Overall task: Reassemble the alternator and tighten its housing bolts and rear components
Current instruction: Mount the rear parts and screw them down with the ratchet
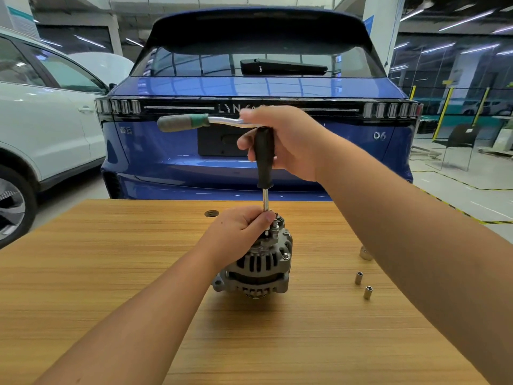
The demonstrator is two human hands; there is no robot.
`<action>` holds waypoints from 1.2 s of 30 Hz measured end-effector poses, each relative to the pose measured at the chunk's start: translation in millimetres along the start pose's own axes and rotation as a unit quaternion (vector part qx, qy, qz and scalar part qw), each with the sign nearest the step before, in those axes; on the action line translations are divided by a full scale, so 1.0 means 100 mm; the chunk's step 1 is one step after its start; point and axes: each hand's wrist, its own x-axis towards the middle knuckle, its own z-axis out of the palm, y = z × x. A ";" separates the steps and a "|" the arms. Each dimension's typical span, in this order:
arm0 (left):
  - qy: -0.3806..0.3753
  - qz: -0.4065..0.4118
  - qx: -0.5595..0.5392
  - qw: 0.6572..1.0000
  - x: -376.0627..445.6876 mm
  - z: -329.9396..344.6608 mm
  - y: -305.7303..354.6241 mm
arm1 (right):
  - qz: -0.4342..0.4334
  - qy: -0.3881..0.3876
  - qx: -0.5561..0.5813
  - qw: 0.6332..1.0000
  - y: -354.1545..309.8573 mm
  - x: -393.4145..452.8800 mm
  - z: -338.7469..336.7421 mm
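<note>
The grey alternator stands on the wooden table, rear end up. A tool with a black handle and a thin steel shaft stands upright on its rear components. My right hand grips the top of that black handle, where a ratchet wrench with a green-grey grip sticks out to the left. My left hand holds the lower end of the shaft against the alternator's top and hides part of the rear components.
Two small sockets stand on the table right of the alternator, and a larger one lies partly behind my right forearm. A round hole sits near the table's far edge. A blue car and a white car stand beyond.
</note>
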 end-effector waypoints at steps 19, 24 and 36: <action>0.009 0.033 -0.006 0.999 -0.01 0.03 -0.05 | 0.027 -0.069 0.477 0.876 0.16 -0.08 -0.10; 0.022 0.040 -0.009 0.999 -0.02 0.05 -0.05 | -0.083 -0.022 0.400 0.913 0.40 -0.07 0.09; 0.025 0.038 0.008 0.999 -0.03 0.05 -0.02 | -0.392 0.128 0.042 0.910 0.60 -0.08 0.24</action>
